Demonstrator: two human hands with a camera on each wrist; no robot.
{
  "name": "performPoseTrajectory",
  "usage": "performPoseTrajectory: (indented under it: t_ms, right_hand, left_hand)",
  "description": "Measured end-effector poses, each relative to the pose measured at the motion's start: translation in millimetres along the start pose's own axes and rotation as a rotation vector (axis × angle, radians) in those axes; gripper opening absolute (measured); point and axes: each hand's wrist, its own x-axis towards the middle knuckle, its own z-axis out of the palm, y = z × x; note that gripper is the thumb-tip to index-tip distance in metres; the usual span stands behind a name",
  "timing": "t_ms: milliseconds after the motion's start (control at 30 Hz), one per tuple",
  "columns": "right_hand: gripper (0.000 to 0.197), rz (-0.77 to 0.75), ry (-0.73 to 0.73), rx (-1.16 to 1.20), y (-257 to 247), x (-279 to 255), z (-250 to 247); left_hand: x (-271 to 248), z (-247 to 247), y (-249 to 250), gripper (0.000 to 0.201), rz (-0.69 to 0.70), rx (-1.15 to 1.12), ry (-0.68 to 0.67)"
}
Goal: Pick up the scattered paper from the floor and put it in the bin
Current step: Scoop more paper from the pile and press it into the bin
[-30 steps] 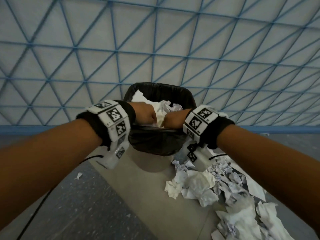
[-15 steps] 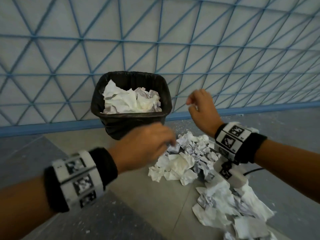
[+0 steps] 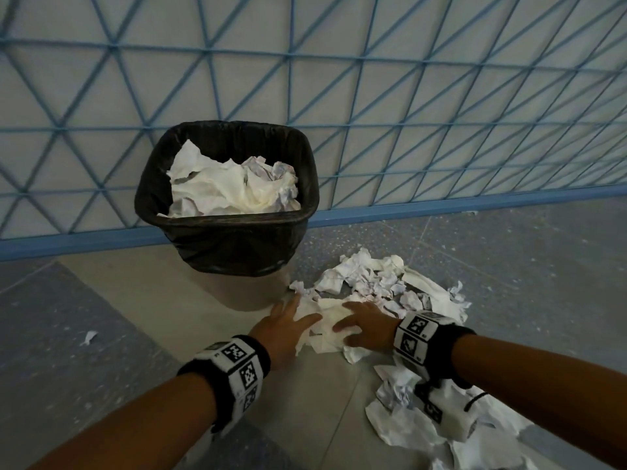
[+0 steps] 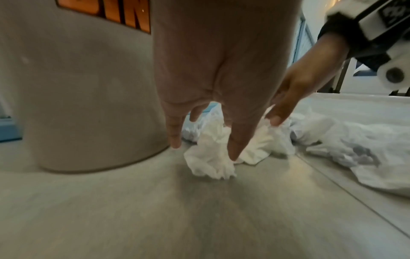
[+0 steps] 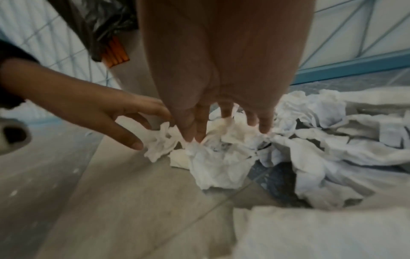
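Observation:
The bin, lined with a black bag, stands against the wall and holds crumpled white paper nearly to its rim. A pile of crumpled paper lies on the floor just right of the bin's base. My left hand reaches down with fingers spread, its fingertips touching a white wad. My right hand lies opposite, fingers straight and spread on the same wad. Neither hand has closed round the paper. In the wrist views both hands point down at the floor.
More torn and crumpled sheets trail to the lower right under my right forearm. One small scrap lies alone at the left. A blue lattice wall with a blue baseboard runs behind the bin.
Both hands left the bin's mouth, came away without paper, and dropped to the floor pile. They now rest spread on a wad beside the bin's base.

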Motion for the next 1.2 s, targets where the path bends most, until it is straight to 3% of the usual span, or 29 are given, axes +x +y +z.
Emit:
performPoseTrajectory:
  t_ms: [167,300,367,433,533,633,700,733,833,867,1000,1100,1200]
  right_hand:
    - [0.019,-0.095,0.370,0.400,10.1,-13.5,0.7]
    - [0.023,-0.137,0.623,0.536,13.0,-32.2,2.1]
    - [0.022,-0.178,0.606,0.513,9.4,-39.4,9.2]
    - [0.028,-0.201,0.474,0.409,4.5,-43.4,20.3]
    - [0.049,-0.152,0.323,0.079,3.5,-42.3,37.4]
    - [0.061,-0.147,0.249,-0.163,4.5,-37.3,42.5]
    - [0.058,-0.168,0.166,-0.223,5.2,-32.3,45.9]
    - [0.054,-0.179,0.140,-0.232,4.6,-30.3,47.7]
    - [0.037,-0.236,0.170,-0.190,1.9,-27.9,49.8]
    - [0.035,-0.259,0.179,-0.153,1.7,-28.3,49.5]
    - [0.034,-0.315,0.162,-0.001,3.9,-35.4,46.1]
    - [0.030,-0.341,0.173,0.079,7.2,-38.3,49.0]
    - [0.029,-0.338,0.199,0.166,9.5,-37.4,52.8]
  left_hand:
    - [0.7,25.9,2.4,0.044,0.005,0.022,0.010]
    - [0.6,19.1,-7.0,0.028,0.004,-0.050,0.125]
    - [0.3,14.6,-11.8,0.027,-0.007,-0.142,0.208]
    - [0.2,10.1,-13.2,0.039,0.002,-0.225,0.236]
    - [11.5,6.2,-13.3,0.052,0.039,-0.180,0.236]
    - [17.5,1.8,-6.2,0.026,0.144,0.115,0.367]
    - [20.6,4.3,-6.5,0.009,0.188,0.163,0.394]
    - [24.9,9.3,-8.1,0.007,0.228,0.157,0.397]
    - [26.8,19.9,-6.5,0.026,0.195,0.130,0.153]
    - [26.2,22.0,-7.7,0.029,0.172,0.108,0.133]
    - [21.7,15.0,-9.4,0.038,0.118,-0.082,0.261]
    - [21.4,8.1,-12.5,0.032,0.257,-0.064,0.476]
    - [29.0,12.4,-20.5,0.016,0.206,0.046,0.475]
